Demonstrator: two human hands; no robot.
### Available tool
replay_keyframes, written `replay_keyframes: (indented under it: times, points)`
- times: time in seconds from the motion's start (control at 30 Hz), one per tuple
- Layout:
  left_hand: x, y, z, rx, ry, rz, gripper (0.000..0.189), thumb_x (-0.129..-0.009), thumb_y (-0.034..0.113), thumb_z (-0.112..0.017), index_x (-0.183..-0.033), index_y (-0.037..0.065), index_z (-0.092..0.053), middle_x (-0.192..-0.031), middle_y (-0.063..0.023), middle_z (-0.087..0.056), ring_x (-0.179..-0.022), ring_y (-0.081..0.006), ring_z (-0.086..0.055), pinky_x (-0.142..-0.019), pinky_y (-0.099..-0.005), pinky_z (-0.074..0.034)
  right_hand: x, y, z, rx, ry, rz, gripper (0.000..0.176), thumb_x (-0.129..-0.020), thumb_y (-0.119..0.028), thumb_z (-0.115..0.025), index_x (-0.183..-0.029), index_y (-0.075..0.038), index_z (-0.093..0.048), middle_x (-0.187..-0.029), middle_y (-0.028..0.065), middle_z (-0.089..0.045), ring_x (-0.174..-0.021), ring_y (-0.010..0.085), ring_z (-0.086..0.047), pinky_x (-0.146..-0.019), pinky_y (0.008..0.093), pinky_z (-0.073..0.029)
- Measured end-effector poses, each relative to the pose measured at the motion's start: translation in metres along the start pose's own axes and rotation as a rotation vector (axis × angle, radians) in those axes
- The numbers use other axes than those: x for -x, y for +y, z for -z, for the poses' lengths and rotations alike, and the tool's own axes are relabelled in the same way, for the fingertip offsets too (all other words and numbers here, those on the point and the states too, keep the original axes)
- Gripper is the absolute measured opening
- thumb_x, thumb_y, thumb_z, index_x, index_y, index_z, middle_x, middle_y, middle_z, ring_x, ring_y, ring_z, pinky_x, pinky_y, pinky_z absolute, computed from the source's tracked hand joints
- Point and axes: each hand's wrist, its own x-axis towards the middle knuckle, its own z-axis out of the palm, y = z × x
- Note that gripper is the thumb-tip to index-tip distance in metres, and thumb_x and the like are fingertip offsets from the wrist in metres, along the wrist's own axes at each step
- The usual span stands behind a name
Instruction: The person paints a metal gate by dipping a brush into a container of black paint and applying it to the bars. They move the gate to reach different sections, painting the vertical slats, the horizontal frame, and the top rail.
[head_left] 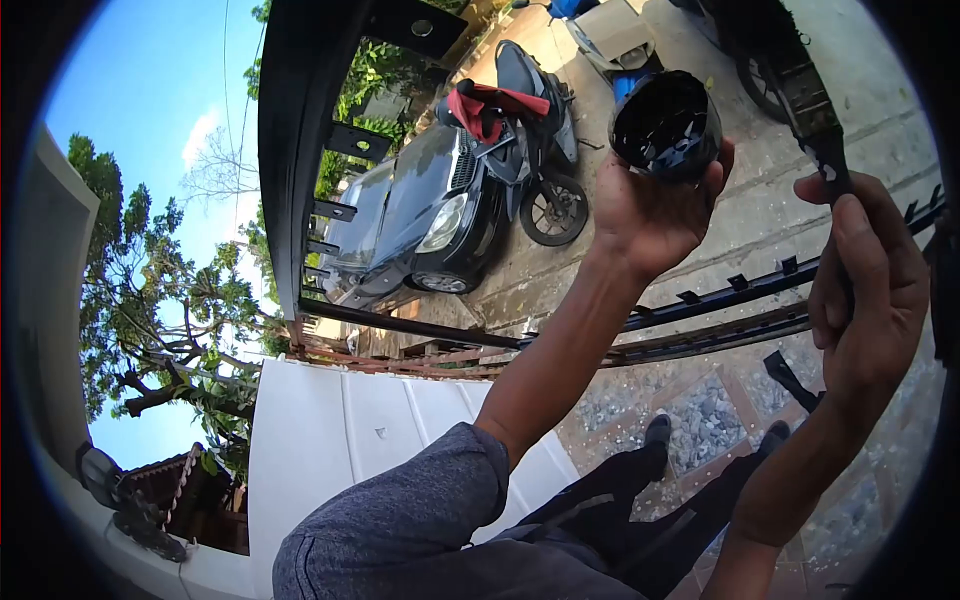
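A round container, black inside with glossy wet-looking black stuff (665, 125), rests in my left hand (660, 210), whose fingers are wrapped round it from below. At the right, my right hand (870, 270) is closed round the dark handle of a paintbrush (825, 150). The brush's head points up, against or close in front of a dark bar at the top right; whether they touch I cannot tell. The container is to the left of the brush, apart from it.
A black metal frame (290, 150) stands at the left, its lower rail (740, 290) crossing behind my hands. Beyond are a black car (400, 210) and a motorbike (530, 130) with a red cloth. Below are a white panel (310, 430) and stone paving (705, 420).
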Motion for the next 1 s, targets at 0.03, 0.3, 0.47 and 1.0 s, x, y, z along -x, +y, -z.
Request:
replay_keyframes:
  times: [0.03, 0.3, 0.47, 1.0]
  points:
    - [0.019, 0.014, 0.008, 0.014, 0.001, -0.026, 0.047, -0.097, 0.04, -0.047, -0.125, 0.004, -0.059, -0.118, -0.0164, -0.064, -0.113, -0.0307, -0.061, -0.086, -0.0424, -0.06, 0.009, 0.007, -0.021, -0.063, 0.004, -0.026, 0.027, -0.101, -0.017, -0.049, -0.112, 0.003, -0.064, -0.052, -0.0075, -0.042, -0.038, -0.001, -0.029, -0.035, 0.0181, -0.02]
    - [0.155, 0.101, 0.032, -0.371, 0.137, -0.435, 0.046, -0.095, 0.035, -0.053, -0.123, 0.0, -0.059, -0.116, -0.0187, -0.062, -0.116, -0.0331, -0.058, -0.089, -0.0373, -0.061, 0.037, 0.011, -0.171, -0.468, -0.093, 0.173, 0.016, -0.096, -0.007, -0.058, -0.106, 0.005, -0.064, -0.086, 0.0059, -0.068, -0.075, 0.0051, -0.06, -0.063, 0.0195, -0.046]
    - [0.196, 0.118, 0.045, -0.364, 0.161, -0.473, 0.046, -0.095, 0.035, -0.053, -0.124, -0.001, -0.058, -0.116, -0.019, -0.062, -0.116, -0.0334, -0.058, -0.088, -0.0376, -0.061, 0.041, 0.011, -0.247, -0.208, -0.011, 0.521, 0.009, -0.087, -0.007, -0.062, -0.091, 0.001, -0.062, -0.062, 0.0112, -0.061, -0.054, 0.0245, -0.063, -0.049, 0.0352, -0.048]
    - [0.252, 0.136, 0.069, -0.123, 0.106, -0.509, 0.048, -0.096, 0.035, -0.05, -0.127, -0.002, -0.055, -0.119, -0.0201, -0.061, -0.116, -0.0347, -0.058, -0.087, -0.0386, -0.062, 0.084, 0.049, -0.277, -0.226, -0.208, 0.328, 0.015, -0.097, -0.01, -0.06, -0.105, 0.003, -0.065, -0.079, 0.0019, -0.066, -0.069, 0.0021, -0.055, -0.057, 0.0185, -0.043]
